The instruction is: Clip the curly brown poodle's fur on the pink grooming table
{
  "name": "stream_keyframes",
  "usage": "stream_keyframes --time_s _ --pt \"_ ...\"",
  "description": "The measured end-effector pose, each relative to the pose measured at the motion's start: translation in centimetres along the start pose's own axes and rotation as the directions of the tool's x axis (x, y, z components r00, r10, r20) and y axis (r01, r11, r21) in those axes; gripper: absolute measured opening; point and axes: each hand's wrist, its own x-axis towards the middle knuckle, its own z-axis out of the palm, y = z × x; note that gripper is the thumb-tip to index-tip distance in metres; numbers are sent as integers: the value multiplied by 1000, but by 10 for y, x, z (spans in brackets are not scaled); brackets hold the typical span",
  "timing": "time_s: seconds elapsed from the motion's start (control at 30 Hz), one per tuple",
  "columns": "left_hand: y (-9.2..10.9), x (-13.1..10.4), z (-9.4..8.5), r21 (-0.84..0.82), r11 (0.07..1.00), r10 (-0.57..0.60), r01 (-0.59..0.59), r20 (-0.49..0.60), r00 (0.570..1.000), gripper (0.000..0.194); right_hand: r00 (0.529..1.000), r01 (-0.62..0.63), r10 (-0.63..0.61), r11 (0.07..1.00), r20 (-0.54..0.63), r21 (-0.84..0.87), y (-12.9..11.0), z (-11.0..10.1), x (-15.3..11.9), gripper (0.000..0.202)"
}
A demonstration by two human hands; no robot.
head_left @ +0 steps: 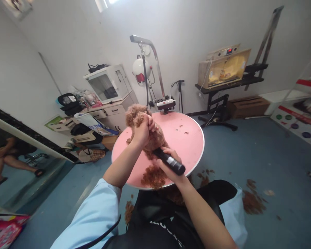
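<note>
A curly brown dog is on the round pink grooming table, its head toward the far left. My left hand is closed on the dog near its neck; exactly which part it grips is hidden. In my right hand is a black hair clipper, its front end against the dog's rear body. A heap of cut brown fur lies at the table's near edge, and small tufts are scattered on the right side.
A metal grooming arm with a hanging strap rises behind the table. Cut fur lies on the blue floor. A white cabinet stands back left, a lit wooden box on a black stand back right. A mirror at left reflects a seated person.
</note>
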Motion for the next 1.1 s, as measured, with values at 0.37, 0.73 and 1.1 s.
stream_keyframes --time_s 0.37,0.73,1.1 --pt "-2 -3 -4 -35 999 40 -39 28 999 53 947 319 -319 931 29 -176 19 19 -26 40" --pt "0 -2 -4 -30 1000 -10 10 22 1000 52 915 403 -382 870 130 -284 22 28 -45 36" --pt "-1 1 2 -30 998 -48 49 11 999 53 911 410 -409 884 53 -223 12 18 -45 48"
